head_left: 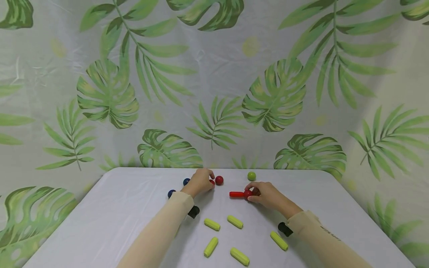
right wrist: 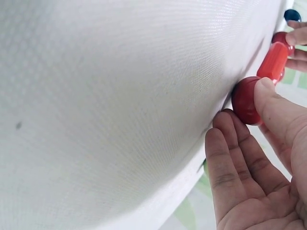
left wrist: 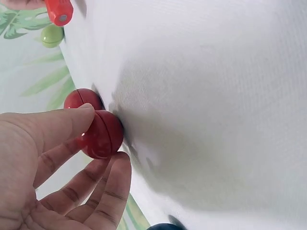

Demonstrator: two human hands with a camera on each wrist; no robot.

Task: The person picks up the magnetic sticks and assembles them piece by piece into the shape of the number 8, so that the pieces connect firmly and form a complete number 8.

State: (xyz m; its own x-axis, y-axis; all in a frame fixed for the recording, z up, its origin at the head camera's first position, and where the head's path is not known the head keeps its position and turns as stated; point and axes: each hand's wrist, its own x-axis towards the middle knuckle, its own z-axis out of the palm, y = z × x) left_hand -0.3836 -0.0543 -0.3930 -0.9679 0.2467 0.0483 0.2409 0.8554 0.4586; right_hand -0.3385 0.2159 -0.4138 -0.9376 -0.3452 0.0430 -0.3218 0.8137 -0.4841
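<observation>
My left hand [head_left: 200, 181] is at the far middle of the table, with thumb and fingers around a red ball [left wrist: 106, 136] that has a seam. A second red ball [head_left: 219, 180] sits right beside that one. To the right, my right hand [head_left: 269, 196] pinches another red ball [right wrist: 245, 101] between thumb and fingers. A faceted red handle [head_left: 236, 194] extends from this ball toward the left hand. In the left wrist view the handle's end [left wrist: 61, 18] faces the camera.
A green ball [head_left: 251, 176] lies near the table's far edge. Two dark blue balls [head_left: 171, 193] are left of the left hand, partly hidden by the arm. Several yellow-green handles [head_left: 212, 224] lie scattered on the white table [head_left: 134, 208] between the forearms. A leaf-patterned cloth [head_left: 214, 74] hangs behind.
</observation>
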